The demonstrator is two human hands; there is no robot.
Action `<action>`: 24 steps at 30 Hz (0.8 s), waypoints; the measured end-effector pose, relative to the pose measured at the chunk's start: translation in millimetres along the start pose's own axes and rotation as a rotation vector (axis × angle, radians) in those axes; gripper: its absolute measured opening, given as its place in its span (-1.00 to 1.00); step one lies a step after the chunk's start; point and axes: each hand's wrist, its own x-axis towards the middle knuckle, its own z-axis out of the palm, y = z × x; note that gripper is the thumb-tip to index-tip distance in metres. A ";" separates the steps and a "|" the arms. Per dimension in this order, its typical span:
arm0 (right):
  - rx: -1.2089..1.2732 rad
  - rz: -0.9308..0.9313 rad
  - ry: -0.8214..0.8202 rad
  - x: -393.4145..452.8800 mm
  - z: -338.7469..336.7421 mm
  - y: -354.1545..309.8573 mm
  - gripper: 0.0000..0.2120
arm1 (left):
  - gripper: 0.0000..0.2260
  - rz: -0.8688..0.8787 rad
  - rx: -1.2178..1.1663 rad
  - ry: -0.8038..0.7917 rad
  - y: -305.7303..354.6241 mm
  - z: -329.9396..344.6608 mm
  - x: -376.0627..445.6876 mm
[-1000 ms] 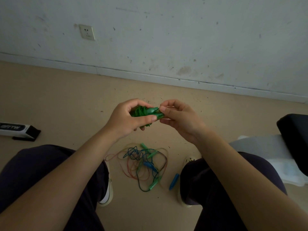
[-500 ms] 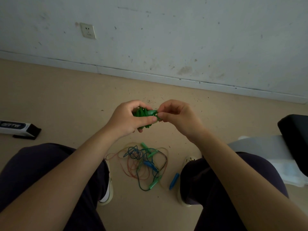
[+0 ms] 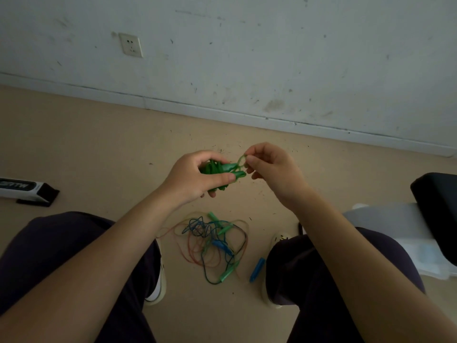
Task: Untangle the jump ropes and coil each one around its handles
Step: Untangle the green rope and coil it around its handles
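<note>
Wall (image 3: 272, 45): pale, scuffed, far beyond both hands; white socket (image 3: 130, 45) set in it, up and left of the left hand.
Floor (image 3: 86, 149): tan, speckled with dark flecks, spread below and around both hands.
Legs (image 3: 61, 256): dark trousers, one under each forearm, knees apart; light shoe (image 3: 158, 280) below the left forearm, another at the inner edge of the right leg.
Black object (image 3: 437, 209): far right of the right hand, resting over a white plastic piece (image 3: 395, 231).
White and black box (image 3: 24, 190): on the floor, well left of the left hand.
Tangled ropes (image 3: 212, 243): on the floor between the knees, below both hands; thin blue, red, green and clear cords looped through each other, with green and blue handles among them.
Blue handle (image 3: 257, 269): just right of the tangle, beside the right leg.
Left hand (image 3: 197, 177): clenched around the green jump rope (image 3: 222, 170), thumb pressed across the front, cord already bunched around its two handles.
Right hand (image 3: 272, 167): just right of the left hand, thumb and forefinger pinching a small loop (image 3: 241, 160) of the same rope at the handle tips, other fingers curled.
</note>
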 end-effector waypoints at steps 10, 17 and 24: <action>-0.018 0.019 -0.081 -6.5 4.7 -2.5 -0.78 | -0.63 -0.019 0.130 -0.018 -8.1 -1.0 -0.8; 0.075 0.002 0.030 -0.9 -0.8 4.0 -0.83 | -0.65 -0.022 0.150 -0.004 -8.5 -2.5 2.0; 0.082 -0.070 0.122 1.5 -7.9 -2.2 -0.80 | -0.74 -0.130 0.161 0.035 -6.9 -7.3 5.1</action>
